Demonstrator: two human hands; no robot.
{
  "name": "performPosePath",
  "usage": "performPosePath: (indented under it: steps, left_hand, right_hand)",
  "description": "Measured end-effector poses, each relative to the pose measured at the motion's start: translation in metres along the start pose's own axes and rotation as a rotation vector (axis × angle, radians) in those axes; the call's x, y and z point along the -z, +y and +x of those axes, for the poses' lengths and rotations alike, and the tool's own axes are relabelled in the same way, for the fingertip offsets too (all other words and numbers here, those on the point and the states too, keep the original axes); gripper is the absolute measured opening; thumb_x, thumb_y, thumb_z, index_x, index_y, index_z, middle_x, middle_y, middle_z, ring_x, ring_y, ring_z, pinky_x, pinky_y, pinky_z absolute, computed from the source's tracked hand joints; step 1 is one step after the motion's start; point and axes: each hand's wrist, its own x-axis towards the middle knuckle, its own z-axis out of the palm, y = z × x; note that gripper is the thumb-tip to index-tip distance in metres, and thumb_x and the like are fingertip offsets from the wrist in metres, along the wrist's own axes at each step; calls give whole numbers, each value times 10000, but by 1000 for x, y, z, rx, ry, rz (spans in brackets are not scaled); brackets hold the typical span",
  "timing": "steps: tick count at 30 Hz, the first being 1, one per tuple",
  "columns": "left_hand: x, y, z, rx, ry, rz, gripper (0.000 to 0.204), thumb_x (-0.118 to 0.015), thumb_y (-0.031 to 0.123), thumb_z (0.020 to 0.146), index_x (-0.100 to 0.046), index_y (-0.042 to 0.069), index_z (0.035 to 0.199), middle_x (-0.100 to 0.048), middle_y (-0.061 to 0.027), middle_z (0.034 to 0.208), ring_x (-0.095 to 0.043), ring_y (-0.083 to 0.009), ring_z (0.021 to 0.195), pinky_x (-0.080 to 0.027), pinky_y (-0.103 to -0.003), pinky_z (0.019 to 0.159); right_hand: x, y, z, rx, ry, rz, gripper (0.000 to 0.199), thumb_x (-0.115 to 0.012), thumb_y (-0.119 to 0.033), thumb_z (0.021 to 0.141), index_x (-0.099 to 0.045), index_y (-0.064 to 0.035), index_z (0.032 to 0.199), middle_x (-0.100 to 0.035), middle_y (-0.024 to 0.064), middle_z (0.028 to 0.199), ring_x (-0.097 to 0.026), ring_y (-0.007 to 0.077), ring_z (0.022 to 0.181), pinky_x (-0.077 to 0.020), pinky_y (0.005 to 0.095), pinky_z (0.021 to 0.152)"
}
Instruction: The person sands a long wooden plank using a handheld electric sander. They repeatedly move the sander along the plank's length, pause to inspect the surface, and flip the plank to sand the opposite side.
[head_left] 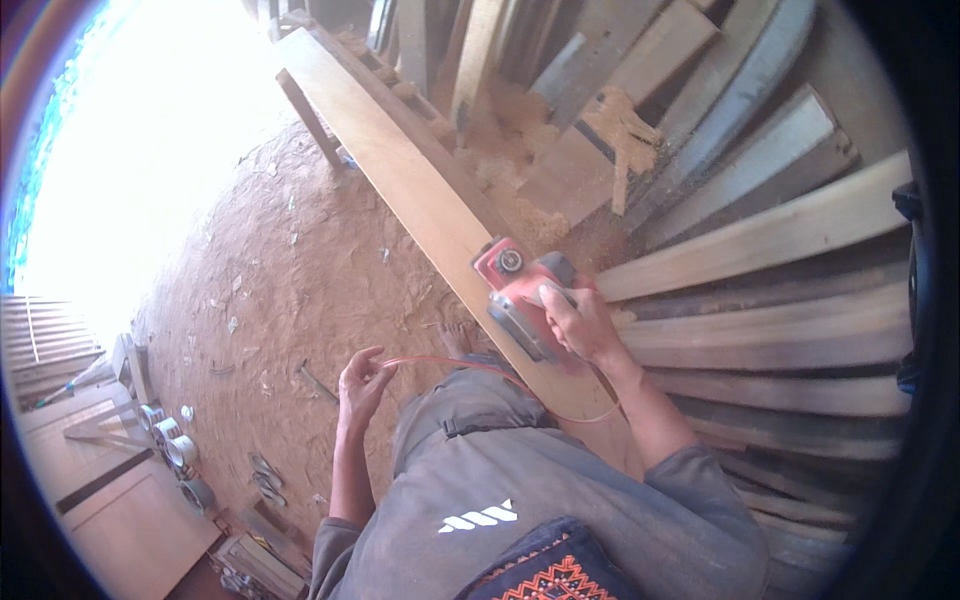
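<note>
My right hand [580, 325] is wrapped round the handle of a red electric hand planer [520, 285], which rests on a long pale wooden board [400, 180]. The board runs from beside my body up to the far left. Held off to the left of the board, my left hand [365, 382] pinches a thin orange power cord [470, 365] between thumb and fingers. The cord curves in front of my waist and over the board toward my right forearm. The planer's underside is hidden against the wood.
Stacked planks [770, 330] fill the right side. Shavings [620, 135] and sawdust lie among timber beyond the board. Bare earth floor [260, 270] spreads on the left, with sandals [267, 478] on it. Wooden panels [140, 520] and round tins [180, 450] stand at lower left.
</note>
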Motion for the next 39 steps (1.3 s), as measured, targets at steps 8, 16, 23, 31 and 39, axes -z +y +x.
performPosePath:
  steps: [8,16,23,31,39]
  left_hand:
    - [11,4,76,76,-33,-165,415,-832,100,950,-682,4,1324,-759,-41,987,-688,-83,868,-554,-245,785]
    - [56,26,193,60,-172,3,453,-862,238,910,-724,52,1299,-745,-40,963,-674,-114,898,-545,-293,842]
    - [123,73,304,39,-171,32,420,-863,217,910,-732,61,1278,-691,12,865,-628,-78,814,-525,-268,769]
    - [209,71,372,205,27,-177,361,-823,189,971,-709,12,1264,-720,-10,923,-649,-77,823,-526,-248,744]
    - [216,57,375,310,155,-357,328,-834,180,967,-690,23,1216,-718,8,896,-650,-69,756,-520,-238,676]
  right_hand:
    - [-64,-97,151,-42,-73,45,402,-579,-409,1045,-659,-83,824,-615,66,727,-593,163,661,-448,329,570]
    - [-125,-161,289,7,-53,84,527,-613,-443,1040,-596,-79,660,-539,-28,557,-512,78,436,-395,294,394]
    - [-177,-227,417,-198,-119,33,463,-553,-445,1040,-860,-101,1087,-643,22,639,-603,114,517,-483,322,465]
    - [-253,-303,599,-171,-151,99,510,-543,-444,1048,-826,-24,990,-535,-26,590,-481,93,435,-418,309,399]
    - [-345,-402,783,74,-139,104,493,-563,-470,1049,-613,-53,790,-526,8,617,-478,115,419,-374,302,376]
